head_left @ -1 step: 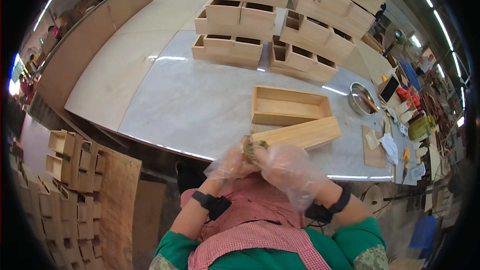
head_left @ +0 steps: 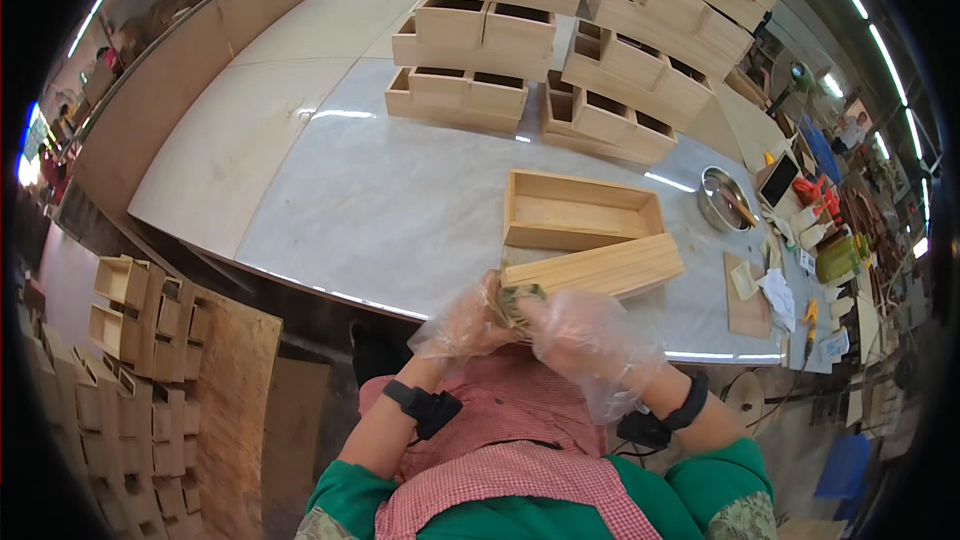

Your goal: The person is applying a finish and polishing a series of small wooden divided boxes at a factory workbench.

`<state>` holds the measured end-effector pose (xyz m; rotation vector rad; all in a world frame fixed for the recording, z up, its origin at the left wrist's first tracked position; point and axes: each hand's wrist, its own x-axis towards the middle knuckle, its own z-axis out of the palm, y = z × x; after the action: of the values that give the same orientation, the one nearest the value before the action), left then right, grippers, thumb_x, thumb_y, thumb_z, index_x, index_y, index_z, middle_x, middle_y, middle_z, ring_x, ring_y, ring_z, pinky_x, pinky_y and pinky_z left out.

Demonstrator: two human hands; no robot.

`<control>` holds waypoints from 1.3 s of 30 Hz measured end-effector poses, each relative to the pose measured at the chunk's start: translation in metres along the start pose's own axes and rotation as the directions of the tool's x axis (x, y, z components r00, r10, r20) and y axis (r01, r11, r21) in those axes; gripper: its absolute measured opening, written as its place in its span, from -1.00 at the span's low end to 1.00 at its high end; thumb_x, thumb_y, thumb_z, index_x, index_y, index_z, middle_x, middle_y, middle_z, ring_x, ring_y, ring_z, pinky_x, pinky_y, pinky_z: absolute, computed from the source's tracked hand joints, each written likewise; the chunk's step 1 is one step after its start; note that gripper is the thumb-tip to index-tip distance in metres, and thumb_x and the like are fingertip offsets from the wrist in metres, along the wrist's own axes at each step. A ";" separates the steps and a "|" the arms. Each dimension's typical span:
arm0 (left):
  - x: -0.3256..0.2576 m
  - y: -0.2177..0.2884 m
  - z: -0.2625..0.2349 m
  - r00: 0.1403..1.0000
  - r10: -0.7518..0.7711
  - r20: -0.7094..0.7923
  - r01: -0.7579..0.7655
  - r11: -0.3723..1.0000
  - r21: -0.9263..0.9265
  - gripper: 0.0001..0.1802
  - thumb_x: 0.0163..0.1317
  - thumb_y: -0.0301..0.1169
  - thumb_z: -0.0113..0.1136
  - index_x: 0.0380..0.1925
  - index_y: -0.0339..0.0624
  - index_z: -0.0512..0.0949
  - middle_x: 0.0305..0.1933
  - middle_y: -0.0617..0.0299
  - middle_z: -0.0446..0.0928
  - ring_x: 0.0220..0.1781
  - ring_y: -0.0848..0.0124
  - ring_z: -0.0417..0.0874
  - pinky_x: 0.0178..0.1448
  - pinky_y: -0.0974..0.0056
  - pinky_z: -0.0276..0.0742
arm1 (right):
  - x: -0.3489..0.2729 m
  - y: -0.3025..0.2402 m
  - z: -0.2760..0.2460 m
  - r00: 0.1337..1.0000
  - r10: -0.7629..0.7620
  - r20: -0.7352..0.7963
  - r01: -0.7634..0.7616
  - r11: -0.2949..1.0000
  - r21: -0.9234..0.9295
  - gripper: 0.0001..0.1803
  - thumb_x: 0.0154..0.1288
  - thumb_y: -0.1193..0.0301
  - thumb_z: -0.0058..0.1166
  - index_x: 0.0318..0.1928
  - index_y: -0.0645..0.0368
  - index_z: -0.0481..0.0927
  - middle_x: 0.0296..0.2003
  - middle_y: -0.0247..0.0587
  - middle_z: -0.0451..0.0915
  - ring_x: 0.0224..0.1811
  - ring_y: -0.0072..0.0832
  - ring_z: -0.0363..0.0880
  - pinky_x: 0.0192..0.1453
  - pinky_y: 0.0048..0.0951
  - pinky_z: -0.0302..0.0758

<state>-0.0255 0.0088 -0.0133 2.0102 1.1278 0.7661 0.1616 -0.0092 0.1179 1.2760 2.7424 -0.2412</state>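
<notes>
Low in the centre of the frame, both hands in thin clear plastic gloves, left hand [head_left: 462,323] and right hand [head_left: 590,338], close their grip on a small greenish pad [head_left: 517,304] at the near end of a long pale wooden box [head_left: 598,268]. Its long axis runs up-right across the grey marble surface [head_left: 380,200]. An open wooden tray [head_left: 575,212] lies just behind; stacked wooden drawers [head_left: 560,50] fill the top. Nothing has shifted since earlier.

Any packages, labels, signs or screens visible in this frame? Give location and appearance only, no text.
Screen: small dark rectangular device, propped at the table's right end beside the metal bowl.
Green container: squat jug or bottle at the far right edge; its label cannot be made out.
Red packages: small items by the screen, too small to tell.
No signs can be made out.
</notes>
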 end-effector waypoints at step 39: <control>-0.003 0.016 0.007 0.973 -0.200 -0.113 0.175 0.964 -0.201 -0.03 0.02 -0.03 0.68 0.29 -0.35 0.38 0.20 -0.10 0.62 0.26 0.05 0.66 0.34 0.10 0.57 | -0.063 0.069 0.056 0.788 0.360 -0.500 -0.363 0.927 0.095 -0.72 0.51 0.37 -0.06 0.07 0.19 0.62 -0.54 0.02 0.59 -0.51 -0.13 0.65 -0.50 -0.14 0.52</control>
<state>-0.0142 -0.0020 -0.0045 1.6879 1.2512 0.8827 0.2568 -0.0229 0.0660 2.0877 2.7849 0.1722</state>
